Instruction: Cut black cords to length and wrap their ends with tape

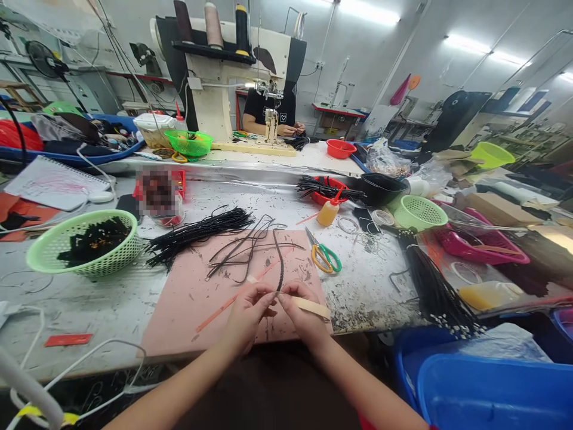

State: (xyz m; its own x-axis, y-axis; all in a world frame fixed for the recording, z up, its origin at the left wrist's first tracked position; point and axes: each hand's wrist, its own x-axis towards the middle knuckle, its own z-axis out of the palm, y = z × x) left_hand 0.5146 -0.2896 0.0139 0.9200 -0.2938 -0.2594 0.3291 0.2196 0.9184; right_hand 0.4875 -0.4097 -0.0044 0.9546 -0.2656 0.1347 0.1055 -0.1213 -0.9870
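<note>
My left hand (250, 313) and my right hand (307, 313) meet at the front of a pink mat (179, 316). The fingertips of both are pinched on the lower end of a thin black cord (280, 263), which runs away from me across the mat. A beige strip (313, 307), perhaps a roll of tape, lies against my right hand; whether the fingers hold it is unclear. Several loose black cords (244, 251) lie beyond the hands, beside a thick bundle of black cords (201, 233). An orange ruler-like strip (219, 312) slants under my left hand.
Scissors (326, 258) with orange and green handles lie right of the mat, near a glue bottle (329, 209). A green basket (85, 245) stands left. More cords (430, 280) hang at the right edge above blue bins (492, 382). A sewing machine (237, 71) and a co-worker (273, 113) are opposite.
</note>
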